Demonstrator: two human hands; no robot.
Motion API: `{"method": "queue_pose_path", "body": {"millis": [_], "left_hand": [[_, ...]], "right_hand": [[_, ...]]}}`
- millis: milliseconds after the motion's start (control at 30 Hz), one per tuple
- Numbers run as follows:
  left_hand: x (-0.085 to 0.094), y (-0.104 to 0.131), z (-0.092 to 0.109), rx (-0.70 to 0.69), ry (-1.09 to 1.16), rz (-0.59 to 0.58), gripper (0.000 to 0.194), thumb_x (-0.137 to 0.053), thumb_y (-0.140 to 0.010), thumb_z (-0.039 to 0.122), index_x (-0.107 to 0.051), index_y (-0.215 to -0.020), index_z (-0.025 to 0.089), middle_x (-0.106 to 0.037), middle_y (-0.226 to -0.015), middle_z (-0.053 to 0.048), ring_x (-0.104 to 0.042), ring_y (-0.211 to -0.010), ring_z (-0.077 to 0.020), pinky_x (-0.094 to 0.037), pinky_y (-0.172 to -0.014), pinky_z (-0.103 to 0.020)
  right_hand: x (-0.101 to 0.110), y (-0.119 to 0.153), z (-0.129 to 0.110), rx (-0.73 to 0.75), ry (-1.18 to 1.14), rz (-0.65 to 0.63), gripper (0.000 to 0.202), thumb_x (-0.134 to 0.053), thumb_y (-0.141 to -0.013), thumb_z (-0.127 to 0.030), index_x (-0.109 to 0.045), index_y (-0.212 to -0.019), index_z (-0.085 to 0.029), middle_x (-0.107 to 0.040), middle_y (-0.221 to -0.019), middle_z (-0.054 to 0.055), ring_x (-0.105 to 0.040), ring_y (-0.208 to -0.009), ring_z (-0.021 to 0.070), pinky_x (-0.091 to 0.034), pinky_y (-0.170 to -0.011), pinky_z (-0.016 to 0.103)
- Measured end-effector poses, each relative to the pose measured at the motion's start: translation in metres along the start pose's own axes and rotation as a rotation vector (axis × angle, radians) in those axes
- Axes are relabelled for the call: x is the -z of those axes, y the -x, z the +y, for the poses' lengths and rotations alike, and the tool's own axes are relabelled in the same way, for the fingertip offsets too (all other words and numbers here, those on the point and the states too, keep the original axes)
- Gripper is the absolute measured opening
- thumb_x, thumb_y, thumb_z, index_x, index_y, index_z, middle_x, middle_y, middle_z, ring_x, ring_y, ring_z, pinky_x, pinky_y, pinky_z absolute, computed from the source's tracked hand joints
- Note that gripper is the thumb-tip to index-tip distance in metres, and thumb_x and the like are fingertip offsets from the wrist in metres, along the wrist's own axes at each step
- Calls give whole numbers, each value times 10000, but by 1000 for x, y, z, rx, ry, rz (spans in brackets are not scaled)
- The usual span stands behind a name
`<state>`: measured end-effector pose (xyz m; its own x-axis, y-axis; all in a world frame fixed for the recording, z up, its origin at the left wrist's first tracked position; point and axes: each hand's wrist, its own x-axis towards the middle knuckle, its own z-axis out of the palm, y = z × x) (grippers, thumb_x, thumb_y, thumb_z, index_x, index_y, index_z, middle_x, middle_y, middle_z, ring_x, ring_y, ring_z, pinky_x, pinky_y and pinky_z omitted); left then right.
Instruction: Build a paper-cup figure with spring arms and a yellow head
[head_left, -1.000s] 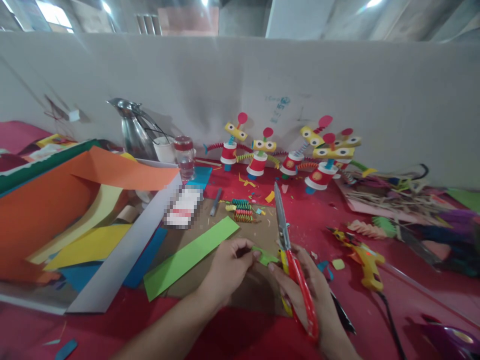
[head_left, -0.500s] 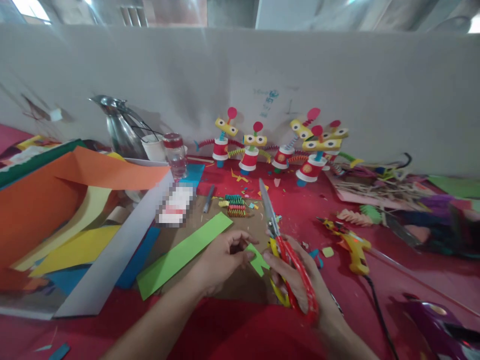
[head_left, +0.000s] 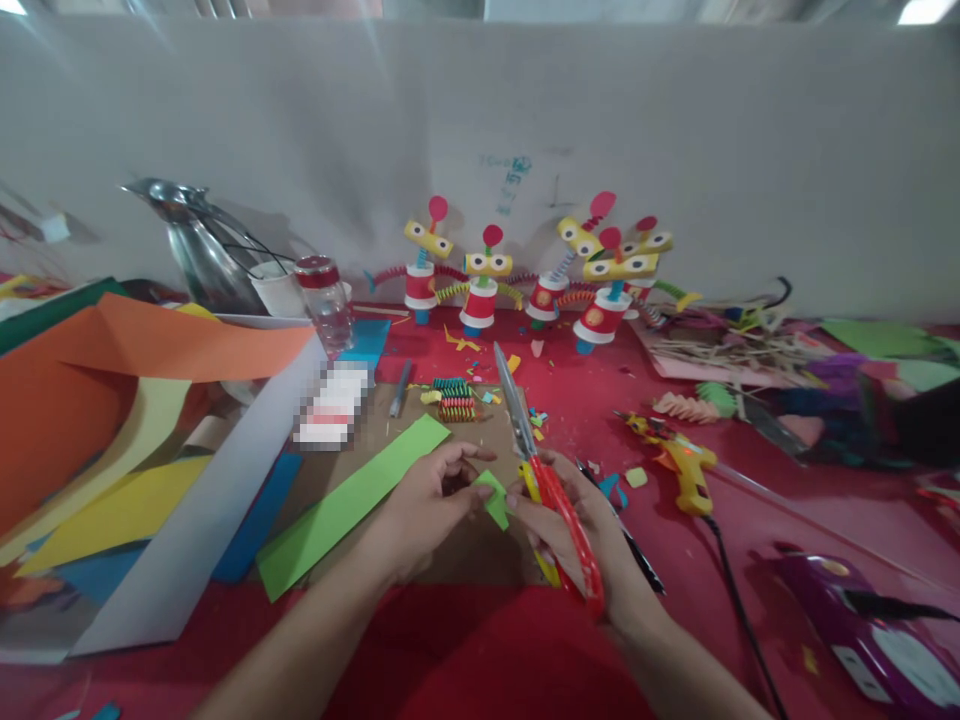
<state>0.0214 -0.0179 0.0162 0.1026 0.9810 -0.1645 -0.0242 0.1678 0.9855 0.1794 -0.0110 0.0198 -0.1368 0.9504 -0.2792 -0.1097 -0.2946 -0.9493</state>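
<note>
Fingers of my left hand [head_left: 427,505] are pinching the small green paper piece [head_left: 495,503] by its upper left end, and I have it up over the brown cardboard sheet [head_left: 469,565]. My right hand [head_left: 577,510] is curled round the red-handled scissors [head_left: 551,480], with the thumb and fingertips right up at the other edge of that green piece; I can't tell if they grip it or just touch it. The blades point away from me across the cardboard's right edge. There's something yellow [head_left: 529,483] beside the handles, mostly covered by my hand.

A long green strip [head_left: 356,510] lies slantwise over the left part of the cardboard, and the folded paper coils [head_left: 456,402] and a pen [head_left: 401,390] sit near its far edge. Left of the cardboard stands the white-walled box [head_left: 195,555] of coloured paper. Beyond it, the red and white cup figures [head_left: 480,300] are lined up by the wall, and well to its right lies the yellow glue gun [head_left: 694,480].
</note>
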Motion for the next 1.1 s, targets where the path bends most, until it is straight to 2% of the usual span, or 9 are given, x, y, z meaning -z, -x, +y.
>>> {"method": "queue_pose_path", "body": {"millis": [167,267,400,500,600,733,833,1000,1100], "left_hand": [[-8,3,2,76,37,23,156,-699,-741,297,-657,-767,149,-578,-654,1,-503,-633,-123,-378,-612,-257],[-11,4,2,112,68,50,179,-709,-719,297,-651,-644,144,-569,-596,4,-486,-600,-112,-353,-607,-254],[-6,3,4,143,233,146,181,-751,-676,276,-637,-619,148,-572,-585,18,-484,-577,-93,-363,-609,-241],[7,0,8,144,420,250,165,-779,-647,253,-644,-649,157,-613,-632,10,-548,-623,-104,-417,-649,-244],[20,-3,12,101,538,319,148,-785,-635,211,-653,-653,149,-666,-732,-22,-603,-706,-125,-467,-699,-260],[30,-3,18,35,579,361,171,-787,-630,199,-629,-619,132,-657,-731,-27,-608,-703,-128,-489,-697,-271],[32,-1,22,21,621,376,207,-791,-621,194,-594,-594,139,-638,-699,-9,-595,-656,-111,-490,-695,-273],[33,0,24,16,596,346,270,-776,-642,203,-530,-545,148,-532,-582,33,-482,-530,-59,-395,-545,-224],[33,0,23,0,569,342,290,-764,-651,206,-503,-535,157,-501,-555,41,-441,-511,-52,-353,-518,-224]], "right_hand": [[2,2,0,34,-6,42,492,-782,-632,-380,-529,-1012,-195,-531,-569,-86,-406,-398,43,-300,-377,161],[3,2,1,27,-17,30,524,-780,-641,-405,-524,-1047,-194,-511,-542,-95,-404,-396,53,-298,-375,165],[3,3,1,85,11,-10,516,-749,-690,-484,-510,-1054,-207,-476,-491,-110,-380,-362,62,-283,-361,171],[4,6,1,40,38,-121,465,-641,-750,-625,-539,-915,-202,-484,-503,-79,-370,-364,61,-290,-366,180],[5,12,1,-46,90,-254,550,-558,-745,-734,-569,-813,-189,-497,-536,-40,-408,-409,75,-340,-399,198],[3,23,-2,-43,147,-289,625,-575,-701,-769,-616,-956,-200,-563,-648,5,-495,-491,112,-405,-437,220],[-1,29,-6,-51,191,-307,692,-564,-685,-791,-603,-1089,-231,-577,-684,15,-521,-513,131,-401,-407,211],[-4,32,-9,-70,263,-348,751,-548,-659,-825,-598,-1131,-242,-563,-670,3,-481,-451,106,-368,-373,194],[-5,32,-9,-75,288,-362,748,-500,-667,-849,-603,-1107,-253,-548,-658,-6,-440,-403,90,-358,-367,206]]}}
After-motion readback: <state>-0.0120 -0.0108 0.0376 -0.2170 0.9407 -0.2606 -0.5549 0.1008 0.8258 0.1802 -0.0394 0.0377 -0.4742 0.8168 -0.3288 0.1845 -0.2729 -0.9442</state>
